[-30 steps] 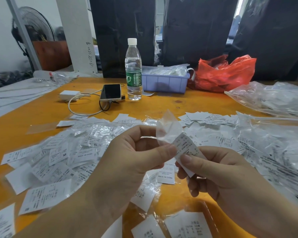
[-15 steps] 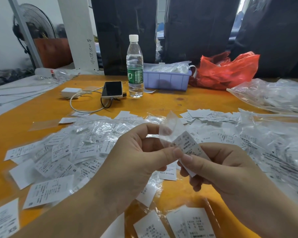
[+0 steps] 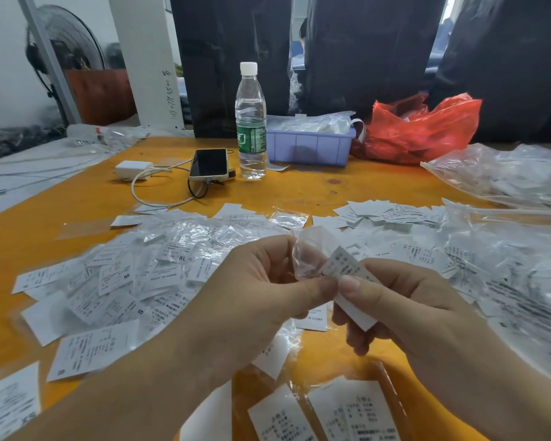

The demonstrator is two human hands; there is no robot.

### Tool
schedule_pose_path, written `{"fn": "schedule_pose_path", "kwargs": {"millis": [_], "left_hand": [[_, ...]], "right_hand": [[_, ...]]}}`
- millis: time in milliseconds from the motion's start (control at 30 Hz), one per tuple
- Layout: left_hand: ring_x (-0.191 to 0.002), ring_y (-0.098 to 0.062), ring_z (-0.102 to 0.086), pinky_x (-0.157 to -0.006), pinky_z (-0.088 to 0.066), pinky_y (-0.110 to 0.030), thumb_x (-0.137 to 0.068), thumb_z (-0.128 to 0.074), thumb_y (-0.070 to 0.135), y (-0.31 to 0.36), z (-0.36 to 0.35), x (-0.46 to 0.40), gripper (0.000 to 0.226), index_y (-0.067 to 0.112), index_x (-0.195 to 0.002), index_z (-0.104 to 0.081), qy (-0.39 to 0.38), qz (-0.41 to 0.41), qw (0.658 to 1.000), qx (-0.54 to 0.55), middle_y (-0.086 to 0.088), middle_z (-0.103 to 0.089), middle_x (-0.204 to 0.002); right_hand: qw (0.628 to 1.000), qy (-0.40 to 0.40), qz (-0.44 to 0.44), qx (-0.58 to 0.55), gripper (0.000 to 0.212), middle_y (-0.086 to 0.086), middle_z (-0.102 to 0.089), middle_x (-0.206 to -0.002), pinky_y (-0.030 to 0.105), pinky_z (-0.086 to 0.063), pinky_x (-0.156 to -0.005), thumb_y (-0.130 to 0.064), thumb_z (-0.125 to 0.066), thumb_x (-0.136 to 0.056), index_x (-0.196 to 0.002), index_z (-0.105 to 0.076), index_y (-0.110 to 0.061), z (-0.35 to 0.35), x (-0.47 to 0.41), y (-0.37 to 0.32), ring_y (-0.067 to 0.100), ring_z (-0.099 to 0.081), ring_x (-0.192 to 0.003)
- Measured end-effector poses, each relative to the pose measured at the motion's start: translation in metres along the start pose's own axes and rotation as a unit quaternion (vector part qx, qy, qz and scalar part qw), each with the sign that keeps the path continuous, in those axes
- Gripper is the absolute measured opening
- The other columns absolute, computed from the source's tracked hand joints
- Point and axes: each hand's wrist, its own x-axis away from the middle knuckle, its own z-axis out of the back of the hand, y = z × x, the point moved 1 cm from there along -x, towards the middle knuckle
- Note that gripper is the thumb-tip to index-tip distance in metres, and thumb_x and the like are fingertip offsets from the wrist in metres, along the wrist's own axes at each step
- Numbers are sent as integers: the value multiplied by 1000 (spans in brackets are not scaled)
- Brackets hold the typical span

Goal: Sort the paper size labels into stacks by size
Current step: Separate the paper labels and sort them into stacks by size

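Now drawn a touch lower and closer together, mid-frame over the orange table (image 3: 299, 195). Left hand (image 3: 255, 300) pinching a clear plastic sleeve (image 3: 309, 249), right hand (image 3: 404, 310) pinching the paper label (image 3: 347, 268) half out of it. Loose labels (image 3: 134, 275) heaped at centre left.

One water bottle (image 3: 251, 122), one phone (image 3: 209, 163), one purple bin (image 3: 309, 148), one red bag (image 3: 420, 128), two hands.

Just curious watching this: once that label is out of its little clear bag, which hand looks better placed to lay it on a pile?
Probably the right hand: it pinches the label itself, while the left hand holds only the clear bag.
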Motion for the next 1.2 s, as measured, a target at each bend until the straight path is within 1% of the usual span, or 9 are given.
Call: {"fn": "schedule_pose_path", "kwargs": {"millis": [233, 333, 400, 600, 700, 833, 1000, 1100, 1200], "left_hand": [[-72, -8, -64, -59, -50, -17, -68, -78, 27, -4, -1, -1, 13, 28, -81, -76, -21, 34, 999, 4, 1, -72, -79], [-70, -7, -65, -63, -51, -21, -62, -82, 39, -5, 1, -2, 28, 29, -88, -74, 13, 46, 999, 8, 5, -71, -78], [-67, -7, -63, -62, -51, -22, -62, -80, 43, -3, 4, -2, 27, 31, -85, -73, 44, 34, 998, 24, 8, -69, -74], [-61, -10, -61, -58, -52, -21, -77, -75, 23, 0, 9, -2, 4, 26, -75, -74, 106, 8, 994, 18, 2, -67, -68], [-58, -9, -62, -56, -51, -20, -81, -72, 15, 0, 8, -2, 14, 29, -78, -73, 128, -8, 992, 11, 1, -70, -68], [-58, -9, -63, -54, -51, -20, -69, -71, 31, 0, 9, 0, 13, 29, -82, -72, 154, -33, 987, 20, 0, -72, -72], [-61, -9, -63, -55, -52, -22, -82, -72, 28, -1, 9, -1, 3, 25, -83, -70, 155, -23, 988, 8, 3, -71, -71], [-66, -6, -64, -59, -54, -21, -71, -72, 52, -1, 7, -1, 25, 30, -82, -72, 124, -20, 992, -24, 7, -69, -72], [-63, -5, -63, -59, -53, -19, -69, -71, 52, -2, 5, 0, 24, 31, -79, -72, 136, -33, 988, -63, 6, -67, -68]], "right_hand": [[998, 45, 47, 24, 16, 8, -63, -60, 27, -47, -52, -32, -68, -74, -74, -73, -17, 2, -1, -4, 19, -57, -53], [995, 63, 56, 46, 15, 8, -63, -59, 27, -47, -52, -32, -67, -74, -73, -72, -18, 4, 0, -4, 18, -57, -51], [993, 81, 59, 55, 15, 7, -63, -58, 26, -46, -51, -31, -65, -74, -73, -71, -17, 6, 0, -3, 17, -56, -50], [987, 119, 74, 74, 15, 4, -62, -56, 27, -45, -49, -32, -64, -74, -74, -71, -18, 8, 0, -4, 15, -55, -48], [986, 131, 79, 71, 15, 5, -61, -55, 28, -44, -48, -30, -64, -73, -73, -71, -17, 9, -1, -5, 16, -54, -48], [983, 147, 89, 70, 14, 6, -61, -55, 30, -44, -48, -28, -63, -72, -73, -71, -17, 10, -1, -7, 16, -53, -47], [983, 147, 85, 72, 15, 7, -60, -54, 31, -44, -48, -28, -63, -72, -73, -71, -15, 10, 0, -7, 17, -52, -47], [985, 133, 74, 83, 14, 6, -59, -53, 31, -43, -49, -29, -63, -72, -71, -71, -17, 8, 0, -6, 17, -52, -46], [986, 124, 69, 93, 15, 5, -60, -53, 30, -44, -49, -31, -62, -71, -70, -70, -19, 6, 0, -5, 15, -53, -46]]}}
